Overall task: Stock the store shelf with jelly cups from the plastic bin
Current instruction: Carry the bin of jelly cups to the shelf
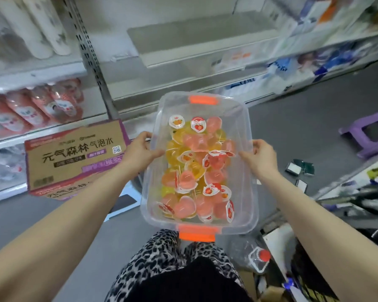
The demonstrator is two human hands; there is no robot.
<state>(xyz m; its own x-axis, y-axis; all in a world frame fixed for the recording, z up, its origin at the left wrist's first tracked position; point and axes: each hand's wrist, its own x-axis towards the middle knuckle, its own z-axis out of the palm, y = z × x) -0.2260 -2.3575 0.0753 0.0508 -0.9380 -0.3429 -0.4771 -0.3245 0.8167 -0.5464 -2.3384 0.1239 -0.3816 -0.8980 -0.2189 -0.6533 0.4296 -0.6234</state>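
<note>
Nearest the camera, a leopard-print garment (153, 258) fills the bottom edge. To its right a clear bottle with a red cap (260, 258) lies among clutter on the floor.

Above the person's lap, the plastic bin (247, 118) is held off the floor with its long axis pointing away. It has one orange handle (198, 234) at the near end and another at the far end. Pink, orange and yellow jelly cups (196, 171) are heaped along its middle, some showing fruit-printed lids.

The left hand (140, 149) holds the left long rim with its grip clamped on it, the thumb lying inside the wall. The right hand (261, 156) holds the right long rim the same way.

Left of the bin, a printed cardboard carton (74, 160) stands on the floor against the shelving. To the right, well apart, a purple stool (367, 131) lies tipped on the floor.

Beyond the bin's far end runs the store shelf (183, 83), its nearest board bare. Pink bottles (42, 105) fill the bay to the left. On the tier above sits what looks like a pale tray (205, 33), though motion blur makes it hard to be sure.
</note>
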